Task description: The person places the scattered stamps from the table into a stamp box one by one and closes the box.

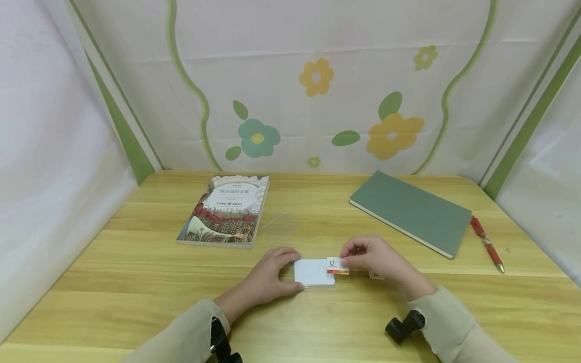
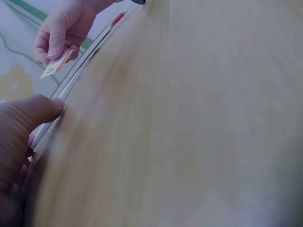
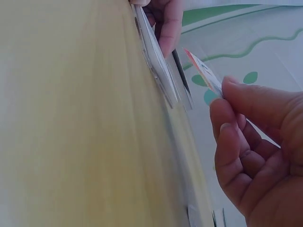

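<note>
My left hand (image 1: pixel 268 275) grips the left end of a stack of white cards (image 1: pixel 310 273) in a shallow clear plastic case, thumb at the near edge and fingers at the far edge. Between the thumb and index finger of my right hand (image 1: pixel 379 259) is a small card (image 1: pixel 336 265), white with a letter U and an orange strip along its bottom. In the head view this card overlaps the right end of the stack; the right wrist view shows it (image 3: pixel 202 71) raised above the table. Another small card (image 1: pixel 376 275) lies partly hidden under the right hand.
A clear plastic lid (image 1: pixel 282 224) lies beyond the stack, beside an illustrated book (image 1: pixel 224 212) at back left. At back right are a green notebook (image 1: pixel 410 212) and a red pen (image 1: pixel 487 244). A flower-patterned cloth (image 1: pixel 290 111) hangs behind the wooden table (image 1: pixel 136 282).
</note>
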`<state>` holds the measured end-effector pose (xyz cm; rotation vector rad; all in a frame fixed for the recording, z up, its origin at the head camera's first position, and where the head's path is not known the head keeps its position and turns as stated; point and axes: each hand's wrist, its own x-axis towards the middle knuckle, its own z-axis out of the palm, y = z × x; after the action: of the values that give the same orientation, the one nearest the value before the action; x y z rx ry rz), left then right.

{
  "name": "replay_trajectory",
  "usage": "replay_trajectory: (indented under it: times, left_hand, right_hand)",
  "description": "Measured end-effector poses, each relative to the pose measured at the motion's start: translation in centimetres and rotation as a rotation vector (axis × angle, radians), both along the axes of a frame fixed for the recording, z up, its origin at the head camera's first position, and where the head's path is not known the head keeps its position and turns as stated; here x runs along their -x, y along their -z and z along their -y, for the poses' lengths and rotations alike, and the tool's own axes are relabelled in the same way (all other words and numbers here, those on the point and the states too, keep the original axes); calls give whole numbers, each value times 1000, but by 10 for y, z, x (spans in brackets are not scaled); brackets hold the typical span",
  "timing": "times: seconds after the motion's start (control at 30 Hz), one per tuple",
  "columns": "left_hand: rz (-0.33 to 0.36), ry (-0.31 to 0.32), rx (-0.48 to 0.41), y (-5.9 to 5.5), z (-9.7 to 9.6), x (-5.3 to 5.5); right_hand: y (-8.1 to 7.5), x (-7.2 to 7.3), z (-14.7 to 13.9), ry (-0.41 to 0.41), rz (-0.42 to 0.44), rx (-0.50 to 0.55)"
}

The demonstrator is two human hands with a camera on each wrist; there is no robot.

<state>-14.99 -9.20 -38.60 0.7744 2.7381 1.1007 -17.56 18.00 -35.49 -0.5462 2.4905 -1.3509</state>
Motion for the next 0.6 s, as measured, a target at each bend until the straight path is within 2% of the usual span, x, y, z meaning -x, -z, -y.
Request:
replay_trajectory:
  times: [0.33, 0.6]
  left_hand:
    - [-1, -1, -3, 1, 0, 1]
    - [-26, 1, -9, 3, 0, 1]
  right_hand:
    - [2, 3, 16, -3, 85, 101]
    - [3, 5, 30, -11, 74, 95]
